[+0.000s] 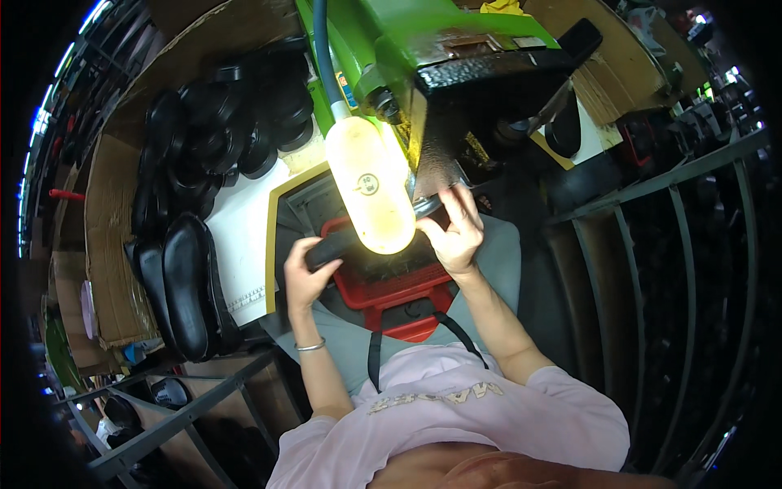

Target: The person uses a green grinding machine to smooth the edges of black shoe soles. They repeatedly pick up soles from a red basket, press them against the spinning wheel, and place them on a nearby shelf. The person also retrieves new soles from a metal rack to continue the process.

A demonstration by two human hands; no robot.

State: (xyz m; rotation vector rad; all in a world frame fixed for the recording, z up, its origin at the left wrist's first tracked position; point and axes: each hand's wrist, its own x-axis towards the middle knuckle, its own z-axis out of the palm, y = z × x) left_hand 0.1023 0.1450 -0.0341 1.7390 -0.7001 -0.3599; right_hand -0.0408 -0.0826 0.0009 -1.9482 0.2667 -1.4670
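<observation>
My left hand [308,273] is closed round the near end of a black shoe sole [334,247], thumb on its near side and fingers on the far side. The bright oval work lamp [371,187] hides the middle of the sole. Just right of the lamp, my right hand [454,232] has its thumb and fingers bent round a dark shiny edge close under the green machine [391,41]. Whether that edge belongs to the same sole is hidden. Below both hands sits a red plastic tray [366,297] between my knees.
A cardboard box [118,244] at left surrounds piled black soles [191,277] on a white board [244,236]. Another black sole [564,130] lies right of the machine. Metal railings [684,232] stand at right, and a metal frame [183,420] at lower left.
</observation>
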